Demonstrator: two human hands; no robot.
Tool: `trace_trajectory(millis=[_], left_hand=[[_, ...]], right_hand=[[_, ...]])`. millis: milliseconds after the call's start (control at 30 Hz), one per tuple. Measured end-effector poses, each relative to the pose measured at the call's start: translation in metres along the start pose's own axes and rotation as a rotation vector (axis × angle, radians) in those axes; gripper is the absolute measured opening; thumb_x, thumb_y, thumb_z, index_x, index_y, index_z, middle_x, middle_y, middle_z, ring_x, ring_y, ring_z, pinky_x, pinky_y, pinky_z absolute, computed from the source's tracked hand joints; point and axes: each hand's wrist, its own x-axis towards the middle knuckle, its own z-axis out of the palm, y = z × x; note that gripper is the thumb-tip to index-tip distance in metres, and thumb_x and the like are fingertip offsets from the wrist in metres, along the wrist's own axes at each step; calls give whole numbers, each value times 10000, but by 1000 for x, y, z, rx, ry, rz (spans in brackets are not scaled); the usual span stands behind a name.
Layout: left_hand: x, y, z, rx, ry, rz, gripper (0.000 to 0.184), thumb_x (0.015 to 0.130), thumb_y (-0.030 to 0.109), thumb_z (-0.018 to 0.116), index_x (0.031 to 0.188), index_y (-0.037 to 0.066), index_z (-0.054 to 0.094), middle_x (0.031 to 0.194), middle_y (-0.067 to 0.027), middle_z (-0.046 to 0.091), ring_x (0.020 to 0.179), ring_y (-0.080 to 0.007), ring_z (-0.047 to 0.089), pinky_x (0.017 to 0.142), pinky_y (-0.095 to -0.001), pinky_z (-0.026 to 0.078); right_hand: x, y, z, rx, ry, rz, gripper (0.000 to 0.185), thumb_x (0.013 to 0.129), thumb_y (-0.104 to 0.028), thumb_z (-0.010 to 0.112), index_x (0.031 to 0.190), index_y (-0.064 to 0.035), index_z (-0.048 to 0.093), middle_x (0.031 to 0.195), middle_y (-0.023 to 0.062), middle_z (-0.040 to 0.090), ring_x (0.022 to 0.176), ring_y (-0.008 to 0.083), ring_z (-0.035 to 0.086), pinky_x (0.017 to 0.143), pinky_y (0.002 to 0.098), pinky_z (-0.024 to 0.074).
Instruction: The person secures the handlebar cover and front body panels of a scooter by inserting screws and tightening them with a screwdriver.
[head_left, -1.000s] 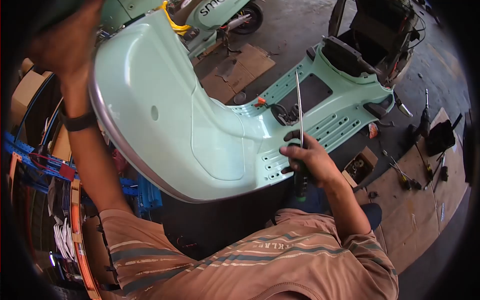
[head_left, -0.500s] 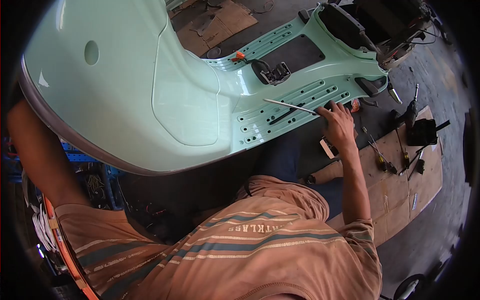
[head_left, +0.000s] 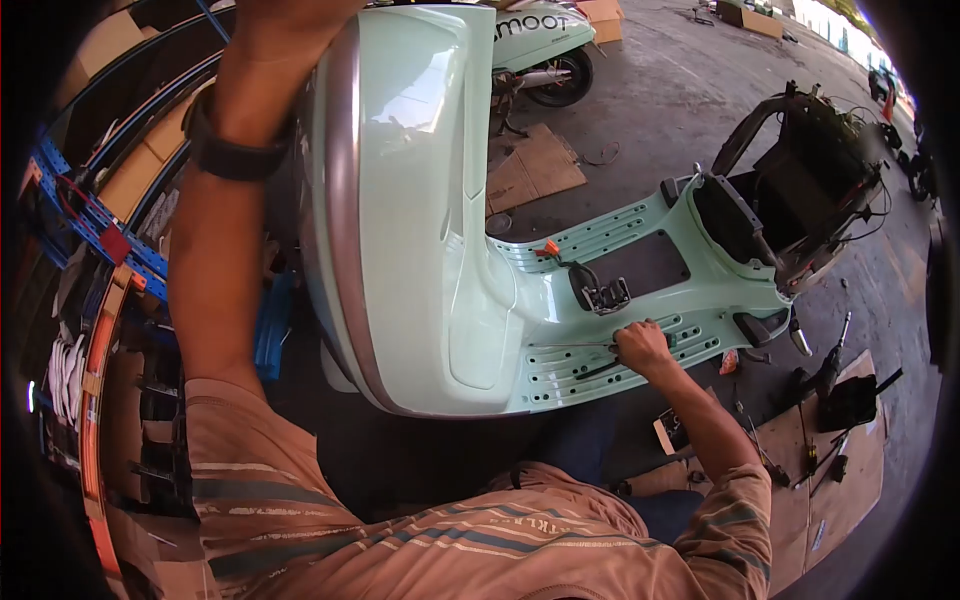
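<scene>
The right hand [head_left: 645,347] grips a screwdriver [head_left: 572,346], its shaft lying low along the near side of the mint-green scooter [head_left: 545,300]'s floorboard, with the fingers hiding the handle. The left hand [head_left: 300,22] is cut off by the frame at the top of the scooter's front; its grip cannot be told. A black pedal-like part [head_left: 605,295] and orange connector [head_left: 549,248] sit on the scooter's floorboard. Beyond the scooter lies torn cardboard [head_left: 537,170]; nearer than it, a small open box [head_left: 672,434] sits partly behind the right forearm.
</scene>
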Motion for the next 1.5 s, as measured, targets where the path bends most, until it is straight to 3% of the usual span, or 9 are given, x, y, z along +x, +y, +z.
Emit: trace_trajectory(millis=[267, 500, 600, 733, 833, 1000, 1300, 1367, 1500], left_hand=[[-8, -1, 4, -45, 90, 67, 1057, 561, 338, 957, 1316, 42, 279, 1181, -181, 492, 1054, -312, 612, 846, -395, 570], [-23, -30, 13, 90, 41, 25, 1132, 544, 382, 957, 1357, 30, 253, 1201, -177, 428, 1063, -318, 575, 824, -406, 560], [-21, -29, 9, 271, 71, 122, 1132, 556, 390, 949, 1370, 34, 247, 1199, -187, 452, 1046, -333, 601, 808, -415, 574], [-5, 1, 0, -42, 55, -39, 1113, 610, 462, 909, 1395, 49, 238, 1211, -212, 484, 1032, -360, 635, 799, -429, 595], [-3, 3, -4, -5, 12, -62, 1102, 635, 492, 889, 1404, 54, 234, 1214, -220, 492, 1036, -365, 640, 802, -434, 599], [-9, -3, 5, -120, 60, -53, 1111, 635, 520, 882, 1399, 53, 225, 1216, -205, 489, 1029, -355, 638, 812, -431, 594], [-8, 1, 1, -119, 14, -124, 1118, 613, 487, 906, 1371, 21, 229, 1206, -210, 495, 1042, -351, 636, 851, -426, 581], [-7, -1, 1, -75, 67, -21, 1120, 614, 487, 906, 1371, 17, 227, 1197, -213, 502, 1047, -351, 635, 849, -426, 581], [-5, -1, 0, -52, 81, 18, 1115, 626, 495, 897, 1372, 14, 223, 1194, -212, 507, 1042, -346, 636, 846, -419, 579]], right_hand=[[-34, -16, -29, 83, 143, 39, 217, 838, -277, 701, 863, -63, 718, 838, 167, 682, 894, 335, 664, 838, 452, 494], [-31, -61, -176, 998, 709, -234, 136, 815, -34, 745, 932, -9, 682, 848, 98, 706, 735, 207, 657, 696, 323, 505], [9, -82, -267, 861, 998, -495, 153, 809, -27, 749, 952, -16, 695, 884, 100, 702, 782, 188, 648, 722, 298, 494], [64, -111, -354, 851, 1217, -644, 193, 799, -55, 771, 974, -22, 698, 857, 86, 696, 757, 179, 635, 697, 291, 489], [77, -136, -388, 931, 1274, -568, 204, 777, -99, 803, 931, -38, 684, 849, 85, 704, 736, 194, 647, 672, 301, 498], [95, -135, -400, 387, 1574, -454, 263, 727, -225, 839, 832, -87, 641, 710, 62, 638, 672, 257, 628, 618, 369, 494], [97, -135, -401, 423, 1523, -484, 300, 745, -261, 817, 907, -104, 619, 721, 73, 649, 702, 302, 649, 621, 422, 494], [96, -138, -403, 439, 1563, -459, 271, 748, -210, 846, 929, -94, 681, 769, 57, 729, 631, 201, 682, 588, 323, 506], [92, -144, -404, 452, 1557, -423, 266, 741, -204, 847, 920, -87, 688, 721, 50, 694, 604, 207, 644, 580, 335, 489]])
